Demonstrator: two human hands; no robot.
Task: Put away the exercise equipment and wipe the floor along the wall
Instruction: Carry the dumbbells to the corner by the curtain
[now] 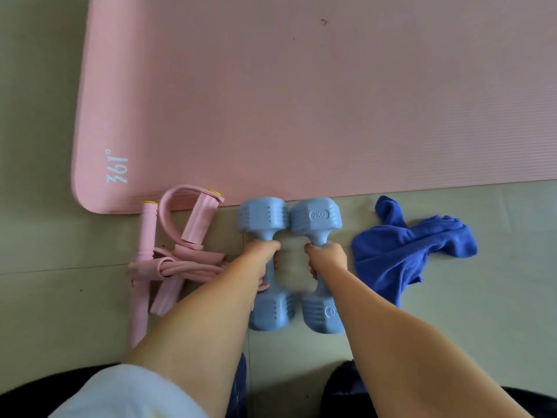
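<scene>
A white sleeve and two bare forearms reach down to the floor. The left hand has its fingers wrapped round the handle of the left dumbbell; the right hand grips the right dumbbell, marked 2KG. The two blue dumbbells lie side by side, nearly touching, their far heads just beside the edge of the pink mat. Left of them a pink pull-rope lies tangled, its cords running under the left wrist and one loop touching the mat's corner. Right of them a crumpled blue cloth lies near the right hand, with bare floor beyond it.
</scene>
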